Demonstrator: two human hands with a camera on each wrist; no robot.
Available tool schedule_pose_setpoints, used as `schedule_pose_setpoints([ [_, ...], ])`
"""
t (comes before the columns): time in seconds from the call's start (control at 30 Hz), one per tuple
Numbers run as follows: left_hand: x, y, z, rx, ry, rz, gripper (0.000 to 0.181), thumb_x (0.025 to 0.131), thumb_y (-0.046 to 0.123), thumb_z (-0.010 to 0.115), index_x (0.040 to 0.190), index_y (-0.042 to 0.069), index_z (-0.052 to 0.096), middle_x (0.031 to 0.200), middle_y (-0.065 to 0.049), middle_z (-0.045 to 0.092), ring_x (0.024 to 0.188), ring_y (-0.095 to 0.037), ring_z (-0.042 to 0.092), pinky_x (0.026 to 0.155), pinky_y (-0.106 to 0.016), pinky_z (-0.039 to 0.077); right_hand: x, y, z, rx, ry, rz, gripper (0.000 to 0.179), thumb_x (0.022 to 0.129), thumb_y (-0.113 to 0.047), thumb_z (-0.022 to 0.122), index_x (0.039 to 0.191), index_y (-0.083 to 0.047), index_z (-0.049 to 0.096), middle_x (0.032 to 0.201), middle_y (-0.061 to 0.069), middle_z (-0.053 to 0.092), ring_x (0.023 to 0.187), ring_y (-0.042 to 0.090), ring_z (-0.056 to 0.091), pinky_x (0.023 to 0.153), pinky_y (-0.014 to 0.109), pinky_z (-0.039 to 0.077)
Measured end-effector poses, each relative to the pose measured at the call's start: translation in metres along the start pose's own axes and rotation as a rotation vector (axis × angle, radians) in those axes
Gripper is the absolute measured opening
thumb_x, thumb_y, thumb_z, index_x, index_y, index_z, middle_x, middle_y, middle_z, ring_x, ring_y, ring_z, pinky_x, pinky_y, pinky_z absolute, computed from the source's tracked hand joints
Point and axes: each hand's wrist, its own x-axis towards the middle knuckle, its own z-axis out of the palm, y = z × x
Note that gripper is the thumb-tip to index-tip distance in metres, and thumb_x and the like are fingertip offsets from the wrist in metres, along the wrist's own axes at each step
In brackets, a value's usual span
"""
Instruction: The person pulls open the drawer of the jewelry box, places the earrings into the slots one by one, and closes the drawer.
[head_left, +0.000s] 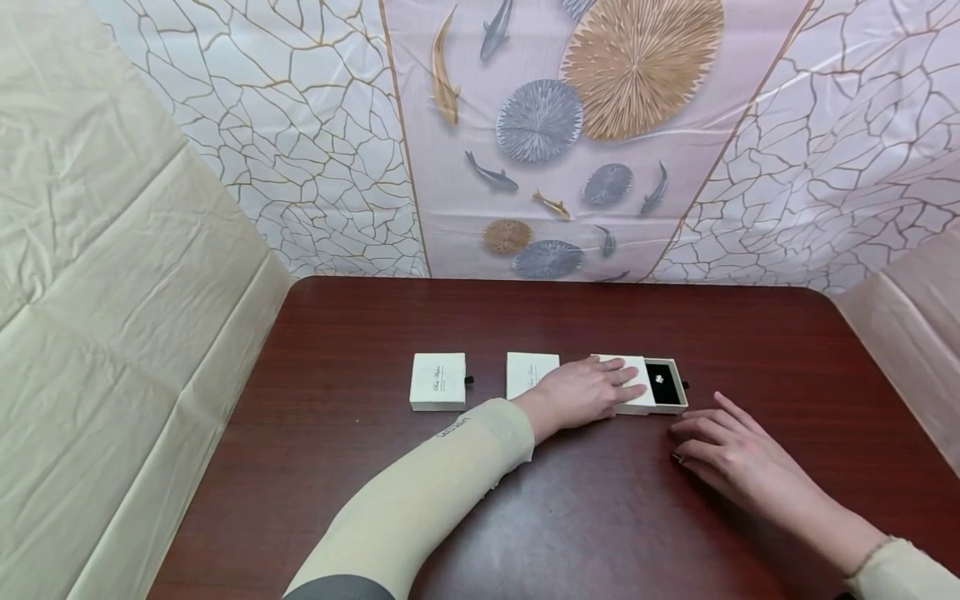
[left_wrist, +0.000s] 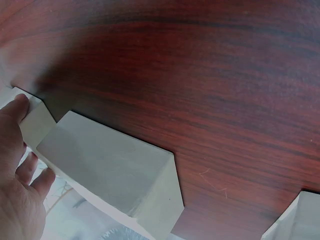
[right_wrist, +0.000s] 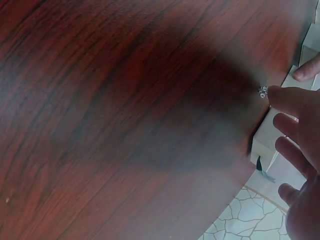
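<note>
My left hand (head_left: 579,390) holds the white sleeve of a small drawer-style jewelry box (head_left: 637,402), fingers spread across its top and thumb (left_wrist: 19,107) against its near side. The box's drawer (head_left: 679,392) is partly pulled out to the right. Inside it, a small pale ornament (head_left: 659,379) sits on a black cushion (head_left: 665,392). Just in front and to the right, my right hand (head_left: 738,458) is above the table. At its fingertips in the right wrist view it pinches a tiny sparkling piece of jewelry (right_wrist: 263,91); its exact kind is unclear.
Two more white jewelry boxes stand to the left: one closed box (head_left: 438,382) with a black pull tab, and another box (head_left: 528,373) partly behind my left forearm. The dark red wooden table (head_left: 360,325) meets patterned cloth (head_left: 337,150) at the back.
</note>
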Motion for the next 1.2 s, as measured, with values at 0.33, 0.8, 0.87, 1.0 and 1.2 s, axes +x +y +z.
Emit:
schedule_pose_setpoints([
  [0.33, 0.001, 0.0, 0.001, -0.001, -0.001, 0.0, 0.055, 0.11, 0.039, 0.06, 0.163, 0.031, 0.047, 0.168, 0.002, 0.044, 0.156, -0.017, 0.039, 0.122, -0.035, 0.041, 0.001, 0.0, 0.005, -0.019, -0.017, -0.036, 0.063, 0.118, -0.043, 0.031, 0.087, -0.012, 0.077, 0.106, 0.009, 0.074, 0.101, 0.035, 0.067, 0.134, 0.044, 0.012],
  [0.8, 0.001, 0.001, 0.001, 0.006, -0.013, -0.003, 0.056, 0.11, 0.04, 0.059, 0.164, 0.032, 0.046, 0.169, 0.002, 0.043, 0.157, -0.017, 0.038, 0.122, -0.037, 0.042, 0.001, -0.001, 0.009, 0.016, 0.005, 0.004, 0.062, 0.117, -0.043, 0.035, 0.09, -0.009, 0.078, 0.107, 0.009, 0.074, 0.102, 0.036, 0.067, 0.133, 0.041, 0.014],
  [0.87, 0.001, 0.001, 0.001, 0.007, -0.013, -0.004, 0.056, 0.11, 0.04, 0.059, 0.164, 0.032, 0.046, 0.169, 0.003, 0.043, 0.157, -0.017, 0.038, 0.122, -0.036, 0.042, 0.002, -0.001, 0.008, 0.027, 0.006, 0.018, 0.06, 0.117, -0.043, 0.036, 0.091, -0.01, 0.078, 0.108, 0.009, 0.075, 0.103, 0.035, 0.067, 0.133, 0.04, 0.015],
  [1.0, 0.001, 0.0, 0.001, 0.006, -0.007, -0.003, 0.055, 0.111, 0.04, 0.059, 0.163, 0.032, 0.047, 0.168, 0.003, 0.044, 0.156, -0.017, 0.039, 0.122, -0.036, 0.042, 0.004, -0.001, 0.004, 0.062, 0.011, 0.051, 0.058, 0.116, -0.045, 0.039, 0.09, -0.011, 0.078, 0.109, 0.008, 0.075, 0.106, 0.033, 0.066, 0.133, 0.037, 0.015],
  [1.2, 0.0, 0.0, 0.002, 0.01, 0.002, -0.001, 0.054, 0.111, 0.04, 0.058, 0.163, 0.031, 0.048, 0.167, 0.003, 0.045, 0.156, -0.017, 0.041, 0.122, -0.036, 0.042, 0.006, 0.002, -0.002, 0.094, 0.021, 0.079, 0.054, 0.116, -0.047, 0.041, 0.084, -0.016, 0.073, 0.109, 0.006, 0.075, 0.104, 0.031, 0.066, 0.133, 0.033, 0.014],
])
